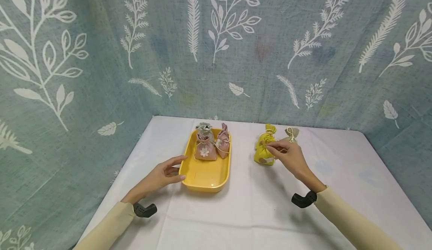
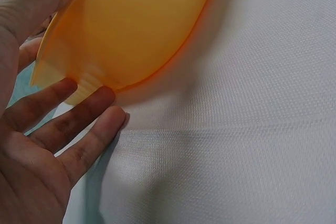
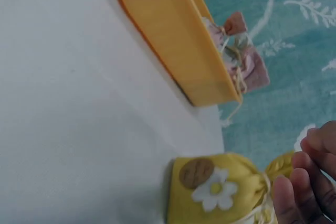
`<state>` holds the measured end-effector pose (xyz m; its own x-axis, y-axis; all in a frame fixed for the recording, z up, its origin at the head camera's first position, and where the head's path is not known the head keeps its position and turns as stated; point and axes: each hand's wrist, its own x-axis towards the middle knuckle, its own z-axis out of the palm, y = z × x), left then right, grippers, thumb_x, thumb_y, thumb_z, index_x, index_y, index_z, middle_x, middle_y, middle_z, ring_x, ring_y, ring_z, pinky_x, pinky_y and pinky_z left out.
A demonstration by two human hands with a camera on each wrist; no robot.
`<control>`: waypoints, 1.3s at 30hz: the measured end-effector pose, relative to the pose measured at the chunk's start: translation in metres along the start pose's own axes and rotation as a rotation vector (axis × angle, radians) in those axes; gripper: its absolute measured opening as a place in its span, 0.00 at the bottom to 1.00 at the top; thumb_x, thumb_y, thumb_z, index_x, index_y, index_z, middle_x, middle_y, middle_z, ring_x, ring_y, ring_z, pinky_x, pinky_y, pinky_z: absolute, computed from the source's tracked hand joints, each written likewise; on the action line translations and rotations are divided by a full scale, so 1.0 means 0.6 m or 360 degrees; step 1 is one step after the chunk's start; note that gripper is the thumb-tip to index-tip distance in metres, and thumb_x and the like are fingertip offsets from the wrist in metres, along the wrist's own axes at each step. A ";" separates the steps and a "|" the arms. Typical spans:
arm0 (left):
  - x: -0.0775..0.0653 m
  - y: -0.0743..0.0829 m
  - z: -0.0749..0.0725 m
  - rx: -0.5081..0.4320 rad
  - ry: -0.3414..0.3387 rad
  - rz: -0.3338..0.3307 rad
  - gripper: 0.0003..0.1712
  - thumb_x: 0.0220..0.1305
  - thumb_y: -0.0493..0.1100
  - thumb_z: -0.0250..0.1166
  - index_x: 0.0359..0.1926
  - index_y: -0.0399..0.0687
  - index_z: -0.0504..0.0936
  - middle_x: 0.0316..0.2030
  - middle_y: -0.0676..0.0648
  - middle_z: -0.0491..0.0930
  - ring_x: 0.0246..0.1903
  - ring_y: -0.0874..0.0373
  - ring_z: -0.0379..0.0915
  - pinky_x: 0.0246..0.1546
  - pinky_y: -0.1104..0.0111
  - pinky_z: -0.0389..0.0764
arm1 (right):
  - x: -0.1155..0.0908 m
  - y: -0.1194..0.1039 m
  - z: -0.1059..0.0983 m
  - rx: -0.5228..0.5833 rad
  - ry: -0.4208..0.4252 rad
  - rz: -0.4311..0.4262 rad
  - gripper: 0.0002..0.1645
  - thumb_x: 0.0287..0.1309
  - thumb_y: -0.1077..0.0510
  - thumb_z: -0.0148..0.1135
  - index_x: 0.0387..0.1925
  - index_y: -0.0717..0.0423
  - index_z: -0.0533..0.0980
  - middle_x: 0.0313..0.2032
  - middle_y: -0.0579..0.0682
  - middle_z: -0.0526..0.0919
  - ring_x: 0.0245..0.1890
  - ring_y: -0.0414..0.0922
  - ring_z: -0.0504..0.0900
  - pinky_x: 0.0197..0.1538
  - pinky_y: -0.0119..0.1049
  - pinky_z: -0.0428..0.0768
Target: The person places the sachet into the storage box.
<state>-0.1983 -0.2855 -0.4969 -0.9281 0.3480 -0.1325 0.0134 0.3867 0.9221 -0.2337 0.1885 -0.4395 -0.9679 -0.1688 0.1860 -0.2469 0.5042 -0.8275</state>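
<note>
My left hand (image 1: pixel 167 173) holds the left side of a yellow plastic tray (image 1: pixel 202 180), the thumb at its rim and other fingers (image 2: pixel 97 100) against the outer wall. Inside the tray, toward its far end, stand two pink drawstring pouches (image 1: pixel 206 153) and a grey-green drawstring pouch (image 1: pixel 204 127). To the right, my right hand (image 1: pixel 288 154) pinches the gathered top of a yellow drawstring pouch (image 3: pixel 202 184), which carries a white flower and a brown round patch. Its fingertips partly hide the top. Another yellow pouch (image 1: pixel 270 128) stands just behind.
A grey-beige drawstring pouch (image 1: pixel 292 131) stands behind my right hand, partly covered by it. A white cloth (image 1: pixel 236 212) covers the table. Leaf-patterned blue-green curtains (image 1: pixel 216 81) hang along the far edge and sides.
</note>
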 end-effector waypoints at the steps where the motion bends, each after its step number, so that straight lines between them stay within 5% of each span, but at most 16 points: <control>1: 0.000 0.001 0.000 0.0004 -0.0004 0.0000 0.45 0.61 0.52 0.77 0.76 0.65 0.67 0.71 0.41 0.67 0.63 0.45 0.74 0.63 0.56 0.78 | -0.003 0.005 -0.004 -0.0001 -0.0001 0.0032 0.19 0.68 0.45 0.68 0.51 0.51 0.87 0.44 0.48 0.87 0.42 0.54 0.85 0.41 0.45 0.87; 8: 0.002 0.001 -0.001 0.0014 -0.0006 -0.0012 0.44 0.62 0.51 0.76 0.76 0.66 0.66 0.72 0.42 0.67 0.64 0.45 0.73 0.65 0.54 0.76 | -0.018 0.040 -0.020 -0.0032 -0.0018 0.0111 0.23 0.65 0.40 0.69 0.52 0.50 0.86 0.45 0.48 0.87 0.41 0.61 0.84 0.42 0.55 0.85; 21: -0.001 0.005 -0.002 0.0002 -0.0034 0.0007 0.44 0.63 0.50 0.76 0.76 0.63 0.66 0.72 0.42 0.67 0.64 0.45 0.73 0.64 0.57 0.77 | -0.010 0.068 -0.017 -0.0047 0.0002 0.0255 0.24 0.63 0.40 0.71 0.52 0.50 0.86 0.46 0.52 0.87 0.42 0.57 0.85 0.40 0.51 0.86; 30: 0.000 0.000 -0.002 0.0048 -0.0008 0.0003 0.45 0.61 0.53 0.77 0.76 0.63 0.66 0.71 0.40 0.67 0.64 0.43 0.73 0.65 0.52 0.75 | 0.006 0.077 -0.002 0.0044 -0.0041 0.0304 0.39 0.60 0.36 0.72 0.62 0.58 0.80 0.57 0.59 0.82 0.48 0.54 0.85 0.42 0.46 0.89; 39: 0.003 0.002 -0.002 0.0016 -0.0023 -0.0006 0.43 0.63 0.48 0.76 0.76 0.61 0.66 0.72 0.41 0.66 0.64 0.44 0.73 0.64 0.55 0.77 | 0.020 0.077 0.004 0.0056 -0.0052 0.0334 0.32 0.60 0.35 0.72 0.53 0.55 0.85 0.52 0.57 0.80 0.45 0.55 0.84 0.44 0.47 0.87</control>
<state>-0.2003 -0.2858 -0.4958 -0.9228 0.3585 -0.1413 0.0134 0.3964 0.9180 -0.2565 0.2075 -0.4770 -0.9959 -0.0905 -0.0092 -0.0375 0.5013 -0.8645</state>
